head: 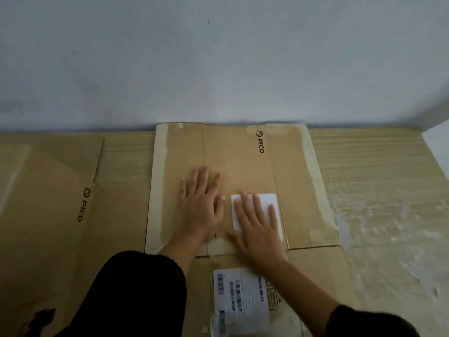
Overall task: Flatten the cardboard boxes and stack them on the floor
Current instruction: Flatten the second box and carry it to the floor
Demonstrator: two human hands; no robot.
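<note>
A flattened brown cardboard box (238,152) printed PICO lies flat on the floor against the wall. My left hand (201,203) rests palm down on its middle, fingers spread. My right hand (257,222) lies palm down beside it, partly over a white label (272,203) on the box. Neither hand holds anything. Under this box, nearer to me, shows another flat cardboard piece (315,271) with a shipping label (240,300). A second PICO cardboard box (48,215) lies to the left, its near part raised at a slant.
A pale grey wall (218,57) stands right behind the boxes. Wood-look flooring (376,190) runs to the right, with scuffed whitish patches. A white object's corner (437,147) shows at the far right edge. Black sleeves cover both forearms.
</note>
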